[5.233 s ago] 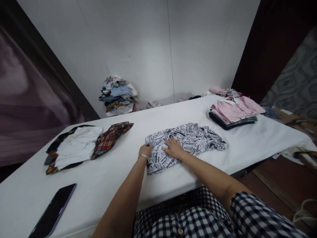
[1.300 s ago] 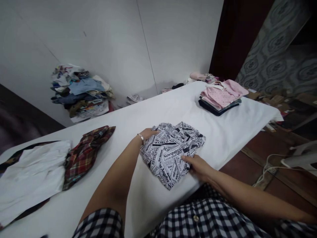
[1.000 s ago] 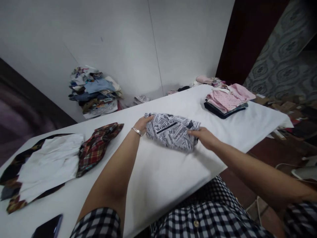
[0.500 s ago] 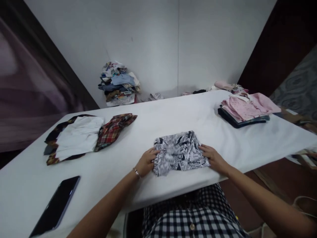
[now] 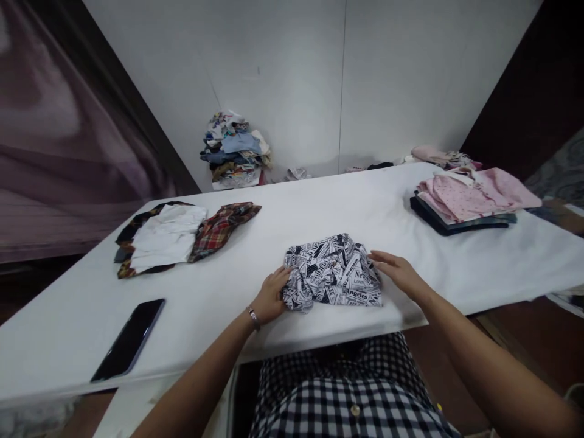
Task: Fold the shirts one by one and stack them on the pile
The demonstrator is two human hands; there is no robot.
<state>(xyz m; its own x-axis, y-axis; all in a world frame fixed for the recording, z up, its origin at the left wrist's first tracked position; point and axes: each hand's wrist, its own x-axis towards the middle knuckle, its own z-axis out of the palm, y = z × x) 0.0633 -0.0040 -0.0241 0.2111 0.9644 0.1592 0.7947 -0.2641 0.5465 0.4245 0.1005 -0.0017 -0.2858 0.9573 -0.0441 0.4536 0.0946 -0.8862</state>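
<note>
A black-and-white newspaper-print shirt [image 5: 335,274] lies folded into a compact bundle near the table's front edge, its left side bunched. My left hand [image 5: 271,296] is closed on the shirt's left edge, with the fingertips partly hidden against the cloth. At the opposite side, my right hand [image 5: 398,272] is open, its fingers stretched toward the shirt's upper right edge. Whether those fingertips still touch the cloth I cannot tell.
The white-covered table [image 5: 292,219] holds a white garment [image 5: 168,237], a red plaid garment [image 5: 223,228] and a black phone [image 5: 130,340] on the left. Folded clothes with a pink shirt [image 5: 474,194] on top lie right. Behind stands a clothes heap [image 5: 237,149].
My right hand has loosened from the shirt's right edge and opened. My left hand stays at the left edge. The shirt lies flatter and stiller, and the whole view has shifted slightly.
</note>
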